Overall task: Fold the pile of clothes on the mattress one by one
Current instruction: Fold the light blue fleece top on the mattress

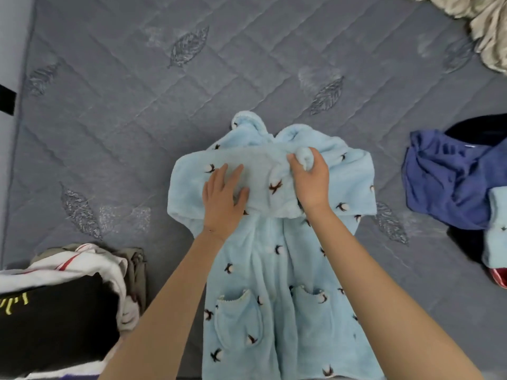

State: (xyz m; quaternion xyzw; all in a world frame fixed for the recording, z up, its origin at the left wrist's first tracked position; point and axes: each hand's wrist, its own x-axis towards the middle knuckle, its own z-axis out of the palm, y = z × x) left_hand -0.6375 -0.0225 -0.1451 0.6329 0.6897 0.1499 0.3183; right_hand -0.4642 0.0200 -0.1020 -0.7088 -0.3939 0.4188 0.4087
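Flat-fingered, the left grip (223,198) is pressing the blue fleece robe (274,270) while the right grip (310,178) is clutching its rolled cuff (306,155).

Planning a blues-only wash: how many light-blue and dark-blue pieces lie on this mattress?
Light-blue fleece: 2, the robe and a small piece at the right edge
Dark-blue garment: 1
Total: 3

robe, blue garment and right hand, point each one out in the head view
robe (274,270), head view, on the front panel above the pockets
blue garment (444,182), head view, on its crumpled middle
right hand (311,179), head view, on the back of the hand
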